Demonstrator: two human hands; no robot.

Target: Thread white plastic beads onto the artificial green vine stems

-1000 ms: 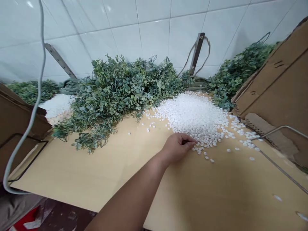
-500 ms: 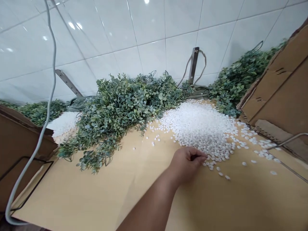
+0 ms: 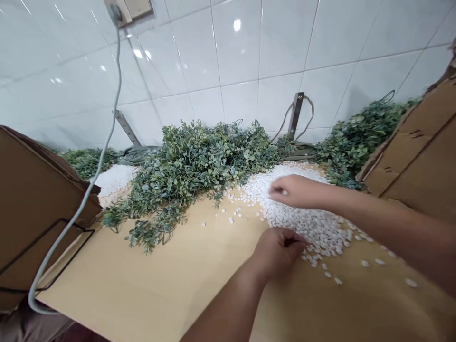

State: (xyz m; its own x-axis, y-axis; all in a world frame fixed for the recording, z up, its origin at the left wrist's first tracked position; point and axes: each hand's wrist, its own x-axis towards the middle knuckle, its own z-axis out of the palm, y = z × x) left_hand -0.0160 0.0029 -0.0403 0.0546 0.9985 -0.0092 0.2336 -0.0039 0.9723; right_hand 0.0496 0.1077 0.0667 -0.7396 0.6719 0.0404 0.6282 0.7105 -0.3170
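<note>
A wide heap of small white plastic pieces (image 3: 306,223), round and button-like, lies on the tan tabletop. At its near edge rests my left hand (image 3: 278,251), thumb and fingers pinched together; whatever is between them is hidden. My right hand (image 3: 290,190) reaches in from the right over the back of the heap, its fingers curled and slightly blurred. I cannot make out anything in that hand. Just behind and left of the heap is a bundle of artificial green foliage sprigs (image 3: 210,156).
Cardboard boxes stand at the left (image 3: 39,190) and at the right (image 3: 423,142). A grey cable (image 3: 107,142) hangs from a wall socket at the left. A second white pile (image 3: 116,178) lies beyond the foliage, and a metal bracket (image 3: 295,116) stands by the tiled wall.
My right hand has come into view from the right and is now over the heap. My left hand keeps its pinch at the heap's near edge. The camera view has shifted slightly.
</note>
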